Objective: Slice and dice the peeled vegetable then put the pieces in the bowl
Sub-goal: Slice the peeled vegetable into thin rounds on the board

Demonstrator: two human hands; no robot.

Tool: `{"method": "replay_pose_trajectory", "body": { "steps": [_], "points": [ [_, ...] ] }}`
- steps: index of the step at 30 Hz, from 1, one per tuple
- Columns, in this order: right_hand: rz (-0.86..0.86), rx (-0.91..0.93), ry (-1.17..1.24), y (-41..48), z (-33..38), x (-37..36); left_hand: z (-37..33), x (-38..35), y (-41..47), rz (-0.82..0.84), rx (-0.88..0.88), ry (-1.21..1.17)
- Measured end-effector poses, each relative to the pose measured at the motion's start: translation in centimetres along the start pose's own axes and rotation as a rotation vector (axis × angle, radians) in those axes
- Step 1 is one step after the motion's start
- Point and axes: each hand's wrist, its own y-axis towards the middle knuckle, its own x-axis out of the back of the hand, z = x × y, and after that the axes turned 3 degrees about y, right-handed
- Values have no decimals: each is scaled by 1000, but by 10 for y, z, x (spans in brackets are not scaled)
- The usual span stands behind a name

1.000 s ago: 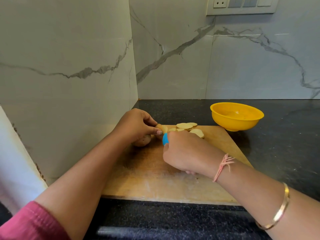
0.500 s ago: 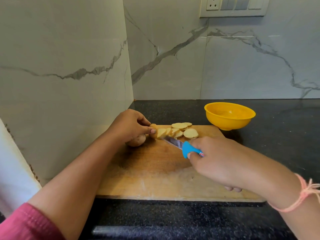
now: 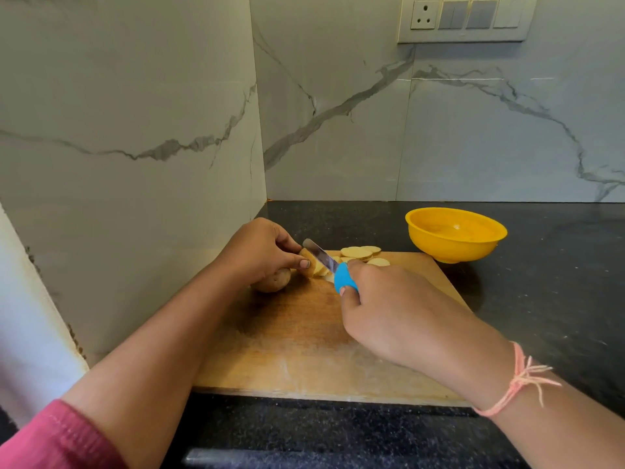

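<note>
My left hand [image 3: 260,250] pinches the uncut end of a pale potato [image 3: 309,265] on the wooden cutting board [image 3: 297,346]. A knife [image 3: 321,257] with a blue handle is gripped in my right hand [image 3: 389,309], its blade resting on the potato right beside my left fingertips. Several round cut slices [image 3: 360,252] lie overlapped on the board's far edge. A second, brownish potato [image 3: 272,280] sits under my left palm. The yellow bowl [image 3: 455,236] stands off the board's far right corner and looks empty.
The board lies on a dark speckled countertop [image 3: 558,282] in a corner between two marble walls; the left wall [image 3: 135,164] is close to my left arm. A socket and switch plate [image 3: 463,18] is high on the back wall.
My right hand has brought the knife back toward the potato and raised the blade onto it. My left hand stays on the potato. The view has shifted slightly.
</note>
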Motion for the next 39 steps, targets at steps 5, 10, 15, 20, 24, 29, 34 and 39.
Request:
{"method": "replay_pose_trajectory", "body": {
  "steps": [5, 10, 15, 20, 24, 29, 34, 39],
  "points": [
    [99, -32, -1, 16, 11, 4, -1, 1, -1, -2, 4, -5],
    [113, -7, 17, 23, 17, 3, -2, -1, 0, -6, 21, -15],
    [139, 1, -40, 6, 12, 7, -1, 0, 1, -12, 37, -25],
    [133, 14, -58, 6, 15, 5, -2, 1, -1, -8, 33, -27],
    [108, 19, -53, 24, 20, -5, -1, 1, -2, -5, 22, -29],
    [93, 24, -25, 33, 20, -8, -2, 0, -1, -13, 34, -42],
    [123, 27, -56, 22, 11, -10, -2, -1, 0, -17, 40, -43],
    [201, 36, -74, 4, 5, -7, 0, 0, 0, -19, 39, -27]
  ]
}}
